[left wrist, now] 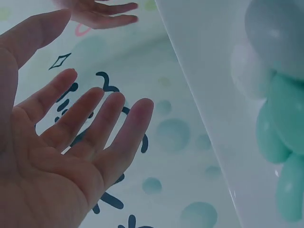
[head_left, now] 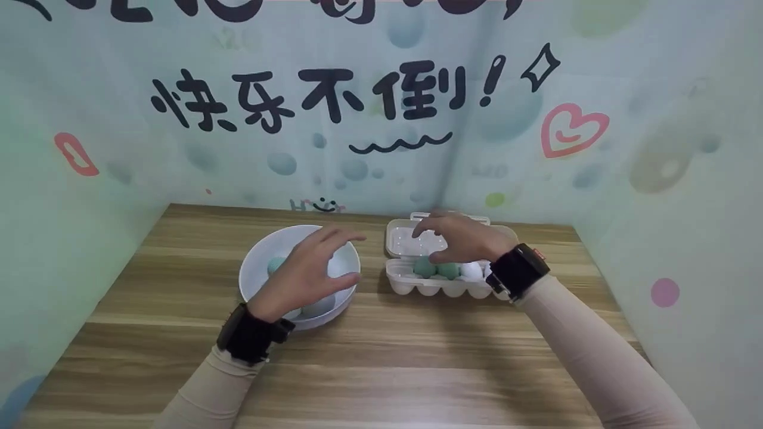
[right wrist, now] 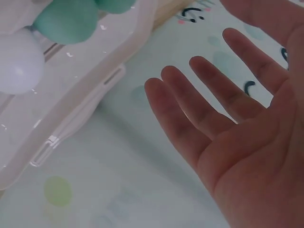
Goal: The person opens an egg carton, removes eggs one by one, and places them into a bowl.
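A white bowl on the left holds several eggs, among them a green egg; in the left wrist view green eggs and a grey one show. Over the bowl hovers my left hand, empty, fingers spread and relaxed. An open clear carton to the right has green eggs and white eggs in its front half. My right hand is above the carton, holding nothing, its fingers loosely bent and apart. Part of the carton is hidden behind this hand and wrist.
The wooden table carries the bowl and carton near its back edge. A printed curtain with black writing hangs behind it and along both sides. The carton's clear lid lies back towards the curtain.
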### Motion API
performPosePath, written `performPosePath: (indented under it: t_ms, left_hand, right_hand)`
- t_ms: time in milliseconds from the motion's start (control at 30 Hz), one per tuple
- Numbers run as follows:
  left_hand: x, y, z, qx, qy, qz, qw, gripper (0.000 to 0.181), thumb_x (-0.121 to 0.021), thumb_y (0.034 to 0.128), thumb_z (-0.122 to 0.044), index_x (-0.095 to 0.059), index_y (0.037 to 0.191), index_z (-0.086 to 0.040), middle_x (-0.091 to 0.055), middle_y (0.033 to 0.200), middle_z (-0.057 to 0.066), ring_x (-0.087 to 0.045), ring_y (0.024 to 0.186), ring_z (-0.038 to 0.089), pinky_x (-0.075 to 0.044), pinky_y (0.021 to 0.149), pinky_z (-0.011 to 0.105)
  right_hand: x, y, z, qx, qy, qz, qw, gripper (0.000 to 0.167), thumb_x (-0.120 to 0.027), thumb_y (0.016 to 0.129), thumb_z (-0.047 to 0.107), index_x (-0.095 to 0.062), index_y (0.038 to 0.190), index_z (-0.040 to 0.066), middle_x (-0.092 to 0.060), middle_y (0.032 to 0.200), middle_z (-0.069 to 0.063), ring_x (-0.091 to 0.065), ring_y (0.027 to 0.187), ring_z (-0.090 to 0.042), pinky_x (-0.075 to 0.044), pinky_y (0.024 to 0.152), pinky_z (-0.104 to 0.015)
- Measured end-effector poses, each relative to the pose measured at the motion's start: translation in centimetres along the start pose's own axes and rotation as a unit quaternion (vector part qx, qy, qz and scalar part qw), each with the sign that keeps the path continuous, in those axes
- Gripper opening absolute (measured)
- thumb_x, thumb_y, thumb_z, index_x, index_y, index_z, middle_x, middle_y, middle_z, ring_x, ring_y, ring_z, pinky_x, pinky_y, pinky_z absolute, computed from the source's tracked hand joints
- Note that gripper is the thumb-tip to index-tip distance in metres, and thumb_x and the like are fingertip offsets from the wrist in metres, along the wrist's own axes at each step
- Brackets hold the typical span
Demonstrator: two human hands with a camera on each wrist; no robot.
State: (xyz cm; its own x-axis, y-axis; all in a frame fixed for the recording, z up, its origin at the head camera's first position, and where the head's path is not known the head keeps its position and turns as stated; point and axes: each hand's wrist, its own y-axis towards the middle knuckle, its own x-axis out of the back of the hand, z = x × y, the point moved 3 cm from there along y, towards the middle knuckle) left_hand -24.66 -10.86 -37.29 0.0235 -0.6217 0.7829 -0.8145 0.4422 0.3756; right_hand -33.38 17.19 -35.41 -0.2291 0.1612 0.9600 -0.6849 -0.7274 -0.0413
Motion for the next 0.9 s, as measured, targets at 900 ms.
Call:
performPosePath:
  t_ms: [900]
  left_hand:
    - [-3.3,-0.8,-0.6,0.006,-0.027,0.03,0.9992,0.06,-0.085,0.0922,-0.029,-0.061,0.147,-0.023,-0.061,0.142,-0.002,-0.056,0.133,0.018,-0.047,0.115,0.038]
  right_hand:
    - [-4.5,3.1,-0.7,-0.072,-0.013,0.111,0.9912,0.025,-0.069,0.095,0.006,-0.078,0.118,0.008,-0.075,0.113,-0.006,-0.065,0.098,-0.022,-0.057,0.094,-0.04]
